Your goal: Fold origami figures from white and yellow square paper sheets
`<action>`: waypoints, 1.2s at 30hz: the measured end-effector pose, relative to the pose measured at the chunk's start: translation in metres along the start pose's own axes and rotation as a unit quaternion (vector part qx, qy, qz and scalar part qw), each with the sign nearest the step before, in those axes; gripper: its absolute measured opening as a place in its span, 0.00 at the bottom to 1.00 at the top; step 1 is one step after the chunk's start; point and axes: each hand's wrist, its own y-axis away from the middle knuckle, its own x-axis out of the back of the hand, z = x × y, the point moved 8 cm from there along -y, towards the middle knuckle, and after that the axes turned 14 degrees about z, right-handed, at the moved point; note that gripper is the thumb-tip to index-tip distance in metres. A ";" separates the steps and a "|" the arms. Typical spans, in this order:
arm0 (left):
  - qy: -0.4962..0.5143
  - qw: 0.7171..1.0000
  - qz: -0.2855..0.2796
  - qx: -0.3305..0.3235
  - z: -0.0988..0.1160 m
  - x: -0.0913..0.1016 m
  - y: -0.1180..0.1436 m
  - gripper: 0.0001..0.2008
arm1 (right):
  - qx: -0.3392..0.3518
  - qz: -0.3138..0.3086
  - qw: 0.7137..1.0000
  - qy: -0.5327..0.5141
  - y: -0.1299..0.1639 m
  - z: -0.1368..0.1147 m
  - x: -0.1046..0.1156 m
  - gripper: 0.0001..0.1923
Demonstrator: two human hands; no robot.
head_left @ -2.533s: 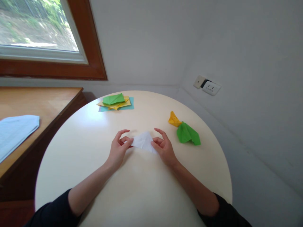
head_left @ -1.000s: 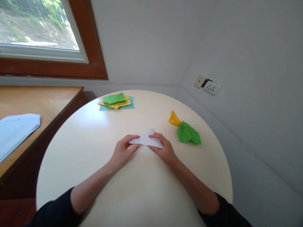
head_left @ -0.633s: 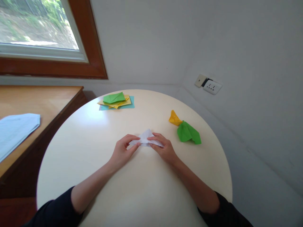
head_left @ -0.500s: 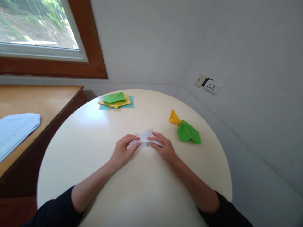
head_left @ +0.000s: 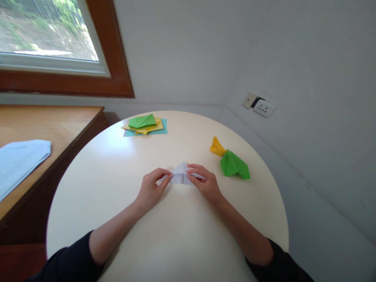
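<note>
A white sheet of folded paper (head_left: 179, 178) is held low over the middle of the round table, its pointed top facing away from me and a crease running across it. My left hand (head_left: 154, 183) pinches its left side between thumb and fingers. On the right side, my right hand (head_left: 205, 182) grips it the same way, thumb below and fingers above. Both outer ends of the paper are partly covered by my fingers. To the right of my right hand lie a green folded paper piece (head_left: 234, 164) and a small yellow folded paper piece (head_left: 217, 147), touching or nearly so.
Toward the back left of the round white table (head_left: 96, 188) lies a stack of coloured papers (head_left: 143, 124), green on top. A wooden desk (head_left: 69, 117) with white papers (head_left: 23, 160) stands at the left. A wall socket (head_left: 264, 107) is at the right, beyond the table.
My hands have drawn slightly apart along the paper, so more of its middle and lower flap shows. The other papers lie where they were.
</note>
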 end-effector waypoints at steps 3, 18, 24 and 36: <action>0.013 1.000 -0.002 0.015 -0.002 -0.001 0.001 0.05 | -0.007 0.002 1.000 -0.014 0.000 0.002 -0.001 0.06; -0.043 0.992 -0.109 0.048 -0.010 -0.017 0.008 0.12 | 0.071 -0.023 0.997 0.010 0.004 0.000 -0.007 0.06; -0.081 0.996 -0.035 0.024 -0.007 -0.004 0.000 0.11 | 0.181 0.011 0.981 0.074 0.005 -0.017 -0.002 0.11; -0.083 0.996 -0.014 -0.004 0.000 0.000 0.001 0.12 | 0.050 -0.009 0.999 0.007 -0.001 0.009 -0.004 0.21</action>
